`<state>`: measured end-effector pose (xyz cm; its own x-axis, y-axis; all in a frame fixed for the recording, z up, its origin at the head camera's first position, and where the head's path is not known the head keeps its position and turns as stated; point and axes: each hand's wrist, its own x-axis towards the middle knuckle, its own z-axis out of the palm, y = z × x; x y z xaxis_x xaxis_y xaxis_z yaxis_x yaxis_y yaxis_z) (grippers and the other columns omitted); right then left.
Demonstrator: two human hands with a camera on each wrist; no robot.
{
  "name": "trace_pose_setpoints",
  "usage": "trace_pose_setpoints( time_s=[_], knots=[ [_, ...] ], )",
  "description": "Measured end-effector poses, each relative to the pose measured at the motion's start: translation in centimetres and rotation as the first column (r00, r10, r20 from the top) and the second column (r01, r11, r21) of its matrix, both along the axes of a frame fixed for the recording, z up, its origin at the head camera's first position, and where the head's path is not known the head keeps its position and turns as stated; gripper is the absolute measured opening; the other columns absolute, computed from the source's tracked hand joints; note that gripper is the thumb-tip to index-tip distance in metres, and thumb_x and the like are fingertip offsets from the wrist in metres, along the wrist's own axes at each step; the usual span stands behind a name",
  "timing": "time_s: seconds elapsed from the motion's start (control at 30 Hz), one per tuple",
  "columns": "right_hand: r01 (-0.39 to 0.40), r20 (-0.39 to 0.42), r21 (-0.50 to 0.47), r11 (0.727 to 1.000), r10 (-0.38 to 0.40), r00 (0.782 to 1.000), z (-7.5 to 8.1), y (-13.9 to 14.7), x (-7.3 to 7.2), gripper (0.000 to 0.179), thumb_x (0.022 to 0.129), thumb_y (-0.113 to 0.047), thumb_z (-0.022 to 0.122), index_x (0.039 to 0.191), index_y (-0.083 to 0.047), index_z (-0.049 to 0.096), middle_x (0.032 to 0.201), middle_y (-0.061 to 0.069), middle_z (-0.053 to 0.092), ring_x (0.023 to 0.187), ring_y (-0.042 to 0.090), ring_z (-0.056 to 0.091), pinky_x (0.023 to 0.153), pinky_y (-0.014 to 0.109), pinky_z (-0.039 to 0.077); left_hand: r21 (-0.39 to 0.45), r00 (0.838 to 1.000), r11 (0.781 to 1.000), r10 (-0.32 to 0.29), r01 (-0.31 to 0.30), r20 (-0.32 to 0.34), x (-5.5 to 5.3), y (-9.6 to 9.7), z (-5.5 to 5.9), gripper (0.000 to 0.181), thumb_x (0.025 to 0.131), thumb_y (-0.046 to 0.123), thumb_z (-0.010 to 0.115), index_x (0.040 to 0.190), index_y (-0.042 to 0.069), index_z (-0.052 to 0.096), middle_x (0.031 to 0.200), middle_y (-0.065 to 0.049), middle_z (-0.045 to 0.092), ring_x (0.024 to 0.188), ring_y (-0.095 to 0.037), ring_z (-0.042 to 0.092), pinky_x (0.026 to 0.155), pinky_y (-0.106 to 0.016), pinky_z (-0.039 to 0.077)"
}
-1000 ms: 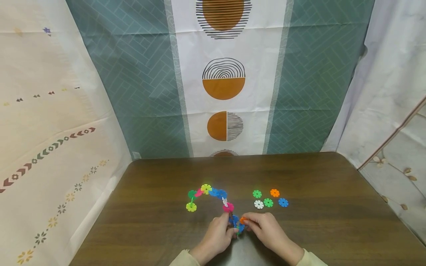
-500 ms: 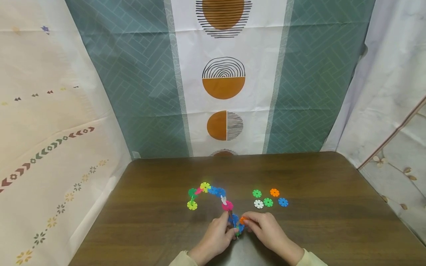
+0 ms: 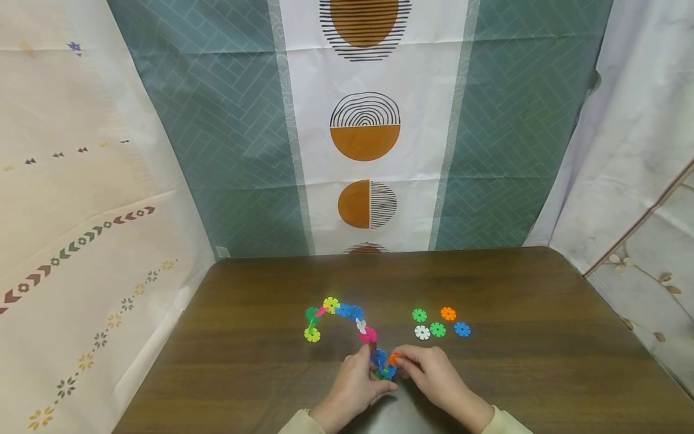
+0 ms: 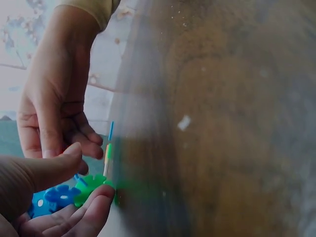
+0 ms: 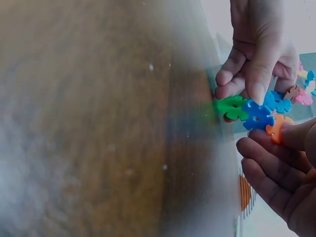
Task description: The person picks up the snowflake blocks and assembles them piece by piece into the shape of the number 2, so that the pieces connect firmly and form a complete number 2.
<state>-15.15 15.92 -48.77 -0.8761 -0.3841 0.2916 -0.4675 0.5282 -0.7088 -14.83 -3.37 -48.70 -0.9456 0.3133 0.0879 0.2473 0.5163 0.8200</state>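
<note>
A chain of notched interlocking discs curves over the table, from a yellow disc (image 3: 312,334) at its far end past a pink disc (image 3: 368,335) to my hands. My left hand (image 3: 352,381) holds the near end, where a blue disc (image 5: 257,116) sits beside a green disc (image 5: 231,106). In the right wrist view, the left thumb lies at the blue disc, the fingers behind the chain. My right hand (image 3: 431,371) pinches an orange disc (image 5: 278,129) between thumb and forefinger, its edge against the blue disc. The palm partly hides the chain in the left wrist view.
To the right on the brown table (image 3: 520,301) lie several loose discs, among them a white disc (image 3: 422,333), a loose orange disc (image 3: 447,313) and a loose blue disc (image 3: 462,330). A patterned cloth (image 3: 244,150) hangs behind the table.
The left thumb has moved off the green disc and extends further right. The chain has shifted slightly left. The right hand still pinches the orange disc in nearly the same place.
</note>
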Motion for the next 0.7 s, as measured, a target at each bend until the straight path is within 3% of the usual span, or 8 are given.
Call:
trace_pose_setpoints(
  time_s=[0.2, 0.37, 0.57, 0.7],
  knots=[
    [-0.002, 0.031, -0.013, 1.0, 0.003, 1.0, 0.26, -0.14, 0.15, 0.012, 0.096, -0.017, 0.062, 0.1, -0.011, 0.073, 0.084, -0.004, 0.072, 0.064, 0.003, 0.062, 0.06, 0.022, 0.053, -0.053, 0.995, 0.997, 0.054, -0.059, -0.081, 0.05, 0.37, -0.04, 0.046, 0.067, 0.019, 0.091, 0.09, 0.007, 0.054, 0.066, 0.006, 0.058, 0.057, -0.001, 0.048, 0.049, -0.021, 0.041],
    [0.017, 0.063, -0.043, 0.999, -0.014, 0.998, 0.11, -0.11, 0.23, 0.025, 0.1, -0.027, 0.056, 0.101, -0.011, 0.075, 0.074, -0.008, 0.069, 0.06, 0.004, 0.06, 0.058, 0.022, 0.051, -0.029, 0.994, 0.996, 0.085, -0.088, -0.074, 0.1, 0.5, 0.17, 0.042, 0.068, 0.018, 0.09, 0.089, 0.007, 0.055, 0.067, 0.004, 0.064, 0.055, 0.0, 0.053, 0.049, -0.021, 0.043],
    [-0.002, 0.192, -0.179, 0.984, 0.037, 0.981, -0.1, 0.1, 0.07, 0.032, 0.103, -0.026, 0.05, 0.099, -0.004, 0.073, 0.072, -0.002, 0.069, 0.054, 0.011, 0.061, 0.053, 0.027, 0.052, -0.004, 0.994, 0.996, 0.089, -0.089, -0.066, 0.23, 0.49, 0.51, 0.039, 0.071, 0.019, 0.089, 0.087, 0.009, 0.055, 0.066, 0.004, 0.065, 0.053, 0.001, 0.054, 0.048, -0.02, 0.044],
    [-0.015, 0.165, -0.228, 0.974, 0.054, 0.985, -0.05, 0.29, -0.13, 0.028, 0.102, -0.023, 0.054, 0.107, -0.001, 0.07, 0.072, -0.001, 0.068, 0.053, 0.011, 0.061, 0.051, 0.03, 0.054, 0.023, 0.995, 0.996, 0.083, -0.082, -0.056, 0.38, 0.49, 0.7, 0.039, 0.071, 0.018, 0.088, 0.087, 0.008, 0.054, 0.066, 0.003, 0.066, 0.051, 0.002, 0.054, 0.047, -0.02, 0.044]
  ],
)
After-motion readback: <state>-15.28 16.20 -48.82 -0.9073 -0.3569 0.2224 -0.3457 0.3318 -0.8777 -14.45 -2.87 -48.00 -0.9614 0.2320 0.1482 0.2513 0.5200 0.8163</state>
